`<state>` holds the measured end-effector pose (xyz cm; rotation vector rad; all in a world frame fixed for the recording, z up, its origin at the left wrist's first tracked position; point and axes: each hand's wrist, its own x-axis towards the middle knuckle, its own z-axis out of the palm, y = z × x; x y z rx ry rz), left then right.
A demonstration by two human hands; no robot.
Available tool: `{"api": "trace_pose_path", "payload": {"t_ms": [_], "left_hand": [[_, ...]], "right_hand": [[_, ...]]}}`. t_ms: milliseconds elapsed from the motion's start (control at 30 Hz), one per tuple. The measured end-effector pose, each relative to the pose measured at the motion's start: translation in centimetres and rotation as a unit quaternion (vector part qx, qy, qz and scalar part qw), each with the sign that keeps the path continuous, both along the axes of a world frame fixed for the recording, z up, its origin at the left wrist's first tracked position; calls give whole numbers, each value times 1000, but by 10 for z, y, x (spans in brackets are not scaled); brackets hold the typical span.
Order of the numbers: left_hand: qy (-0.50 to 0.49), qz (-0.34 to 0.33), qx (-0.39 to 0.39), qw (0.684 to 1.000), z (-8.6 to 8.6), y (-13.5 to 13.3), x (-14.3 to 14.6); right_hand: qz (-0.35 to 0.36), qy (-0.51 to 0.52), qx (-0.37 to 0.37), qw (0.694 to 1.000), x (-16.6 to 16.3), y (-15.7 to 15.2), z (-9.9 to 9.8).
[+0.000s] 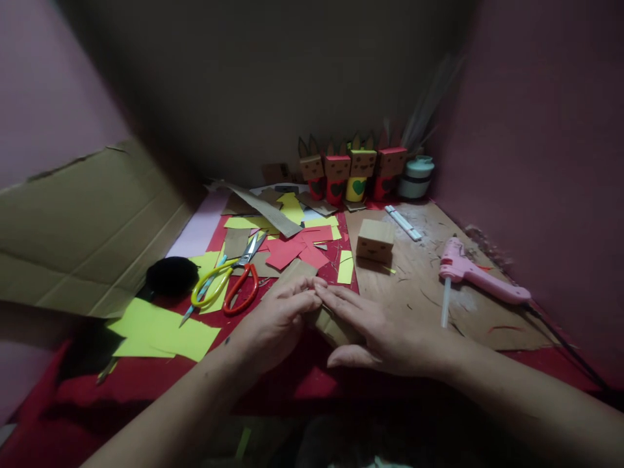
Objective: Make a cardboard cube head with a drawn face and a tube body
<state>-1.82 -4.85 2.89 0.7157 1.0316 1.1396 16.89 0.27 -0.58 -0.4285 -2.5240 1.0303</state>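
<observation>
Low over the table's front edge, my left hand point(287, 318) is closed around one end of a brown cardboard piece point(336, 327). My right hand point(373, 331) grips the same piece, fingers along its top and thumb at the near side. The fingertips of both hands meet at its far edge; most of it is hidden, so its full shape cannot be made out. Just beyond my right hand stands a small cardboard box head point(374, 240) with a drawn face. Scissors point(238, 279) with one yellow and one red handle lie beyond my left hand.
A pink glue gun point(478, 273) with a glue stick lies at right on a cardboard sheet point(414, 292). Yellow paper point(163, 331), red paper scraps point(287, 250) and a pencil point(188, 312) lie left. Several box-headed figures point(336, 170) stand behind. A large cardboard panel point(88, 227) leans left.
</observation>
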Motion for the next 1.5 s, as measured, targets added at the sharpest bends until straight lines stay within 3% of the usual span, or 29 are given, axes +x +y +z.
{"api": "trace_pose_path", "payload": {"t_ms": [167,233,300,367,433,500,600,733,833,1000,1233,1333,1500], "left_hand": [[26,14,21,999,4,-5,7],[37,34,36,998,6,-5,7],[40,77,46,995,9,-4,6],[35,112,64,991,10,-3,4],[35,129,90,987,9,-2,3],[47,132,111,984,7,-3,4],[89,126,144,978,0,-7,9],[142,128,185,964,-5,-13,15],[142,119,188,964,-5,-15,17],[148,90,183,968,-1,-13,12],[279,158,189,928,7,-12,3],[314,139,177,922,10,-13,1],[242,40,139,959,10,-9,-1]], "right_hand": [[-12,45,60,997,0,-2,8],[-88,104,91,987,3,-7,16],[-219,173,83,957,7,-15,23],[-304,205,9,930,10,-21,27],[-322,197,-116,919,10,-25,26],[-305,184,-269,895,7,-26,23],[-269,196,-454,826,1,-22,17],[-227,257,-545,765,-7,-18,14],[-212,292,-555,750,-10,-17,14],[-251,293,-520,762,-10,-15,14],[-283,323,-517,741,-10,-13,16],[-286,320,-515,742,-13,-15,19],[-260,341,-517,741,-17,-18,23]]}}
